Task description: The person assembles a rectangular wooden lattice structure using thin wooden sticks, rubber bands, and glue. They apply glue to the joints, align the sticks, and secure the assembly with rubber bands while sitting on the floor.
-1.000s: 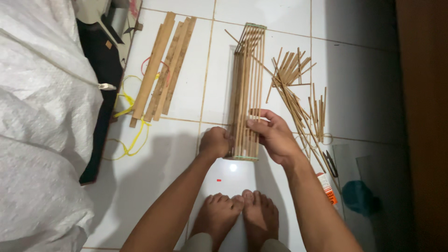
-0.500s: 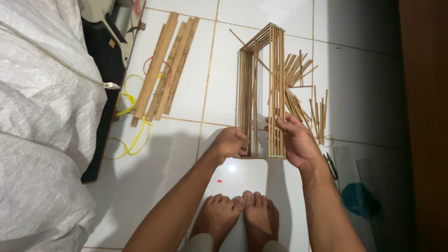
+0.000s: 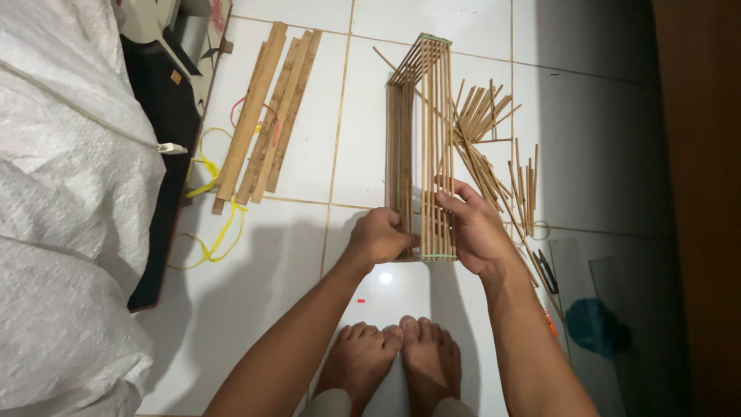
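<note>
Both hands' fingers [image 3: 451, 202] grip the bamboo frame's [image 3: 423, 139] near end.

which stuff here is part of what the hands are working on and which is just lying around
In hand:
left hand and right hand gripping the bamboo stick frame
loose bamboo sticks beside it

Lying about:
flat wooden slats
yellow cord
white plastic sheet
scissors

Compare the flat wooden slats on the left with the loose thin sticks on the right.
The flat wooden slats are wide, long and lie side by side in a neat row. The loose thin sticks are slim, shorter and scattered, crossing one another. The slats lie away from both hands; the sticks lie beside the right hand. Both are pale wood on the white tile floor.
</note>
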